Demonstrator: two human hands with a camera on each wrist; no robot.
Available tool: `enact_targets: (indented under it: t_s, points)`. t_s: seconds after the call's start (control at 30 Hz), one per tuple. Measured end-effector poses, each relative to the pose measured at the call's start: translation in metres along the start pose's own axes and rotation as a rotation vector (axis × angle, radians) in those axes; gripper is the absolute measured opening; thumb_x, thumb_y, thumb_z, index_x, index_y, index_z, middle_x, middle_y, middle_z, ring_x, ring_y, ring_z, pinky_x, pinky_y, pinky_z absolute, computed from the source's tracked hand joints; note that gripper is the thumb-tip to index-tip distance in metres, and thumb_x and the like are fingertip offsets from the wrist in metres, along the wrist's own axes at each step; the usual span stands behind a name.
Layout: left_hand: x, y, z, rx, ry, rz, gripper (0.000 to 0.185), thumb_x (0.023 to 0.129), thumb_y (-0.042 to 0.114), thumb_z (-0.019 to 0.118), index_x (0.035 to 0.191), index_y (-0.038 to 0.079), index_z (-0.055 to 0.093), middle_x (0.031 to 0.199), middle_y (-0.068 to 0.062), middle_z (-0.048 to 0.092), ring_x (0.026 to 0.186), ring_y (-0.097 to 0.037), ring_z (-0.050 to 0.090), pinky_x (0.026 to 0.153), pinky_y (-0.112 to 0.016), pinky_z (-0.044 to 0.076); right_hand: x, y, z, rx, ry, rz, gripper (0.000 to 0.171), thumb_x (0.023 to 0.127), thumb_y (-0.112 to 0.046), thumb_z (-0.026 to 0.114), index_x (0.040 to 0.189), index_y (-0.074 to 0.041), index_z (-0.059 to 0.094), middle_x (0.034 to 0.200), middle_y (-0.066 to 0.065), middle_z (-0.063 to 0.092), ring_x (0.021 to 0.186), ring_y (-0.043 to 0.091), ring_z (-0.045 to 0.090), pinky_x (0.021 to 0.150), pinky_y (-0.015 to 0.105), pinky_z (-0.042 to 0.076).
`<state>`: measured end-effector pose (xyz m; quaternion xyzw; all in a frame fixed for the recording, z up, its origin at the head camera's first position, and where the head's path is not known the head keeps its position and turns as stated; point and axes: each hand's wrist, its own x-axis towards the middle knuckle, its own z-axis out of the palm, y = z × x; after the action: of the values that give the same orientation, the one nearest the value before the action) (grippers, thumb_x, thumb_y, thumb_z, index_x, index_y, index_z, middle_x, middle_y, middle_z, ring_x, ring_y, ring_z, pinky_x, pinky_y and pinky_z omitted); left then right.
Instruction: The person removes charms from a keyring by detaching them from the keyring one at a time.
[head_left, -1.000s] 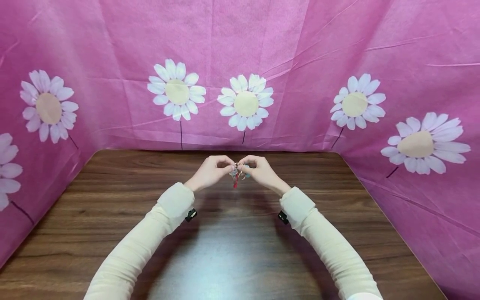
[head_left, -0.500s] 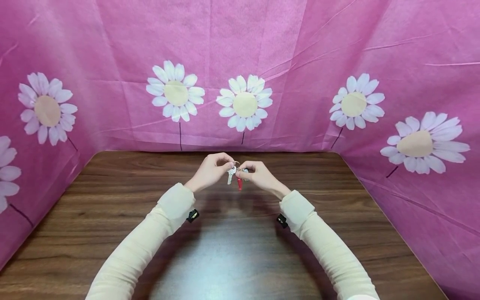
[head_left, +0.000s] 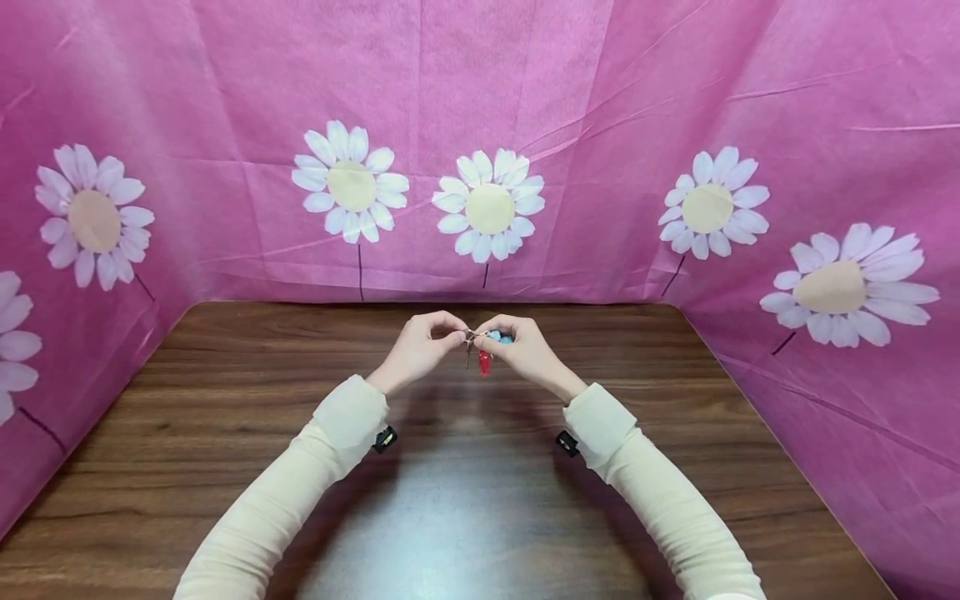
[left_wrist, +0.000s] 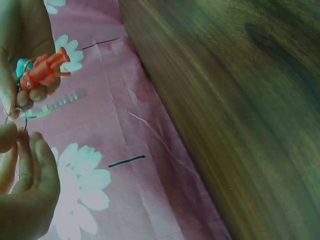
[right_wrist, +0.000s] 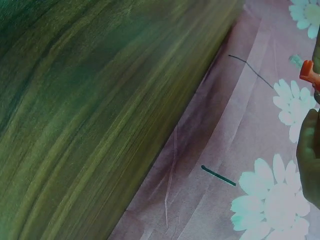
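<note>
**Key ring pinched between two hands above the table**

Key ring is held in the air over the far middle of the wooden table, with the left hand and the right hand meeting on it from either side. The left hand's thumb and forefinger are curled together and nip the thin wire loop at its edge; the left wrist view shows the ring caught just at those fingertips. The right hand's fingers are curled round the ring's other side, with a red figure charm hanging below them and a bit of blue showing beside its knuckles. A silver key juts out from the ring in the left wrist view (blurred, so its teeth cannot be made out).

The likeliest trouble, as I judge it, is a slip. Both holds are fingertip pinches on a narrow, smooth wire, and the weight of the charm and key hangs off to one side, so any twist could roll the ring out of the left fingertips and let the bunch swing or drop onto the table. If the coil of the ring is being pried apart, a fingernail could lose its place and the wire would snap closed again. The dangling charm could also get in the way of the fingers. The pink daisy-print cloth stands well apart behind.
</note>
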<state>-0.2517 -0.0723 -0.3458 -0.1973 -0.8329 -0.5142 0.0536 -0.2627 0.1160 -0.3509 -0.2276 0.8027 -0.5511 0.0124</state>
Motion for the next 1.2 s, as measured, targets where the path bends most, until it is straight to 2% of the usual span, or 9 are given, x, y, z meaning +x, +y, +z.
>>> enact_targets:
  t_s: [0.1, 0.23, 0.37, 0.57, 0.63, 0.73, 0.8, 0.93, 1.2]
  points:
    - [0.0, 0.001, 0.003, -0.02, 0.017, 0.043, 0.006, 0.085, 0.007, 0.062, 0.09, 0.007, 0.066, 0.085, -0.008, 0.068, 0.074, -0.014, 0.061, 0.067, -0.025, 0.05, -0.001, -0.001, 0.001, -0.008, 0.008, -0.003, 0.014, 0.082, -0.011, 0.067, 0.093, -0.003, 0.067, 0.076, 0.004, 0.066, 0.063, 0.007, 0.056, 0.059, 0.024, 0.048]
    - [0.0, 0.004, 0.004, -0.064, 0.051, 0.084, 0.006, 0.084, 0.004, 0.064, 0.089, 0.003, 0.066, 0.084, -0.01, 0.068, 0.072, -0.014, 0.063, 0.067, -0.027, 0.052, -0.001, -0.001, 0.003, 0.048, -0.022, 0.012, 0.015, 0.081, -0.007, 0.067, 0.093, 0.001, 0.064, 0.077, 0.002, 0.066, 0.065, 0.005, 0.058, 0.061, 0.022, 0.05]
    - [-0.001, 0.005, 0.003, -0.126, 0.062, 0.063, 0.007, 0.083, 0.004, 0.065, 0.088, 0.0, 0.067, 0.084, -0.012, 0.068, 0.074, -0.015, 0.066, 0.07, -0.032, 0.055, -0.002, -0.002, 0.006, 0.089, -0.071, 0.033, 0.018, 0.08, -0.005, 0.068, 0.094, 0.004, 0.06, 0.078, 0.0, 0.066, 0.07, 0.006, 0.062, 0.063, 0.026, 0.054]
    - [-0.003, 0.006, 0.001, -0.213, 0.063, -0.002, 0.011, 0.082, 0.005, 0.066, 0.09, -0.002, 0.069, 0.086, -0.017, 0.069, 0.074, -0.016, 0.066, 0.073, -0.035, 0.055, -0.003, -0.002, 0.009, 0.068, -0.06, 0.033, 0.017, 0.079, -0.005, 0.068, 0.093, 0.002, 0.062, 0.083, 0.004, 0.068, 0.071, 0.007, 0.063, 0.064, 0.029, 0.055]
    - [-0.007, 0.014, -0.002, -0.232, 0.067, -0.026, 0.012, 0.082, 0.003, 0.065, 0.091, -0.004, 0.068, 0.087, -0.019, 0.068, 0.074, -0.018, 0.066, 0.074, -0.035, 0.055, -0.004, -0.002, 0.009, 0.062, -0.057, 0.022, 0.015, 0.08, -0.006, 0.068, 0.093, 0.002, 0.063, 0.084, 0.007, 0.069, 0.07, 0.009, 0.063, 0.064, 0.032, 0.055]
    - [-0.01, 0.023, -0.004, -0.243, 0.077, -0.037, 0.012, 0.082, 0.001, 0.064, 0.091, -0.006, 0.067, 0.087, -0.021, 0.068, 0.074, -0.021, 0.066, 0.074, -0.037, 0.055, -0.004, -0.002, 0.009, 0.031, -0.045, -0.011, 0.012, 0.082, -0.009, 0.067, 0.091, -0.001, 0.066, 0.083, 0.009, 0.069, 0.067, 0.009, 0.062, 0.065, 0.039, 0.055]
    - [-0.011, 0.024, -0.005, -0.241, 0.079, -0.055, 0.012, 0.083, 0.0, 0.063, 0.091, -0.007, 0.067, 0.089, -0.023, 0.067, 0.077, -0.028, 0.066, 0.073, -0.032, 0.055, -0.005, -0.002, 0.008, -0.027, -0.025, -0.048, 0.011, 0.083, -0.013, 0.067, 0.09, -0.005, 0.068, 0.083, 0.008, 0.069, 0.066, 0.009, 0.061, 0.065, 0.038, 0.054]
    - [-0.005, 0.011, -0.002, -0.236, 0.096, -0.068, 0.013, 0.084, 0.004, 0.063, 0.093, -0.004, 0.066, 0.091, -0.021, 0.068, 0.079, -0.03, 0.066, 0.074, -0.033, 0.055, -0.005, -0.003, 0.005, -0.127, 0.021, -0.128, 0.012, 0.083, -0.015, 0.068, 0.091, -0.008, 0.071, 0.086, 0.005, 0.069, 0.072, 0.009, 0.06, 0.066, 0.031, 0.054]
    - [-0.005, 0.008, 0.003, -0.187, 0.128, -0.024, 0.009, 0.084, 0.004, 0.063, 0.092, 0.002, 0.065, 0.083, -0.015, 0.067, 0.074, -0.033, 0.063, 0.065, -0.031, 0.053, -0.006, -0.007, -0.001, -0.296, 0.073, -0.303, 0.014, 0.077, -0.011, 0.072, 0.09, -0.005, 0.073, 0.084, 0.005, 0.069, 0.081, 0.014, 0.063, 0.071, 0.025, 0.052]
